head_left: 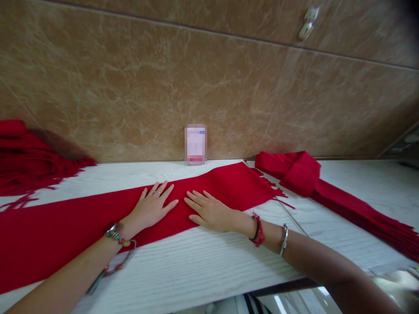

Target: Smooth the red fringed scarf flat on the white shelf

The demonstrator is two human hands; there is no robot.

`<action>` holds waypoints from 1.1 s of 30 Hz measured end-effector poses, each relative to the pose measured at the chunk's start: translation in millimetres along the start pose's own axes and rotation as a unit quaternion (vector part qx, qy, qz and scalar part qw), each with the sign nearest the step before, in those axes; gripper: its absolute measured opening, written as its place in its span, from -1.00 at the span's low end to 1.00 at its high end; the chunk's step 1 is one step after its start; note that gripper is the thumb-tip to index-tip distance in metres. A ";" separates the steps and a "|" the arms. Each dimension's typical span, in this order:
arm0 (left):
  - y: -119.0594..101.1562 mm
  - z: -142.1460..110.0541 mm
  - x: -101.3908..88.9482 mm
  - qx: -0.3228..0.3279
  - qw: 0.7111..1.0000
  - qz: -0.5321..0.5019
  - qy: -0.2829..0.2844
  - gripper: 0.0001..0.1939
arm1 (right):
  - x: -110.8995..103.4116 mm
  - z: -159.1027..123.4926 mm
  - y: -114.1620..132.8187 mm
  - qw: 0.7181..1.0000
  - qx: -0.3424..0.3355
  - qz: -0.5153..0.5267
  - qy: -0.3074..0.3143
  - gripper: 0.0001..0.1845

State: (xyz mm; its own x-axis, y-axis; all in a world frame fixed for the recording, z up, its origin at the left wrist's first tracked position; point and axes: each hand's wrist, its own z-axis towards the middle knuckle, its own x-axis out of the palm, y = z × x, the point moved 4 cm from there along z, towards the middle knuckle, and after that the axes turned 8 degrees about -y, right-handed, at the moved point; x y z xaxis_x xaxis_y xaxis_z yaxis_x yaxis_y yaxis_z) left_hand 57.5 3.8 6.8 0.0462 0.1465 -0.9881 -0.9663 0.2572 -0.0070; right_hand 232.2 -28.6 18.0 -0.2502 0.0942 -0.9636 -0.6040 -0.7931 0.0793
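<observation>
A long red scarf (88,222) lies spread across the white table, with its fringed end toward the right and its other end running out of view at the left. My left hand (152,205) rests flat on the cloth, fingers spread. Just to its right, my right hand (211,211) lies palm down on the same scarf, fingers stretched out and pointing left. Neither hand grasps anything.
A folded, knotted red scarf (303,174) lies at the right, its fringe near the table's edge. Bunched red fringed cloth (29,161) sits at the far left. A phone-like, blurred upright object (196,145) leans on the brown marbled wall (137,83) behind the white table (183,270).
</observation>
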 end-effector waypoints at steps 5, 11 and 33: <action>-1.4 -1.2 -4.7 0.010 1.000 -0.016 -0.015 -0.38 | -6.1 -2.9 -5.5 0.999 0.008 -0.012 -0.048 -0.41; 3.7 -2.0 -4.8 0.012 1.000 -0.023 0.012 -0.39 | -2.7 -5.9 -5.1 1.000 0.006 -0.001 -0.010 -0.43; -34.6 -45.2 -61.8 0.260 0.956 -0.078 0.110 -0.59 | -9.5 -2.3 -12.4 0.989 -0.033 0.046 -0.134 -0.59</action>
State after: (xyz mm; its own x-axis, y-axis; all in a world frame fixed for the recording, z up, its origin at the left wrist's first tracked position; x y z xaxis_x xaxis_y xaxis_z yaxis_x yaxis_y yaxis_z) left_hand 76.6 -57.4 61.2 0.0701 -0.1225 -0.9900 -0.6927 0.7081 -0.1367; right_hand 243.7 -21.0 25.7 -0.4979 0.1688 -0.8506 -0.5209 -0.8424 0.1377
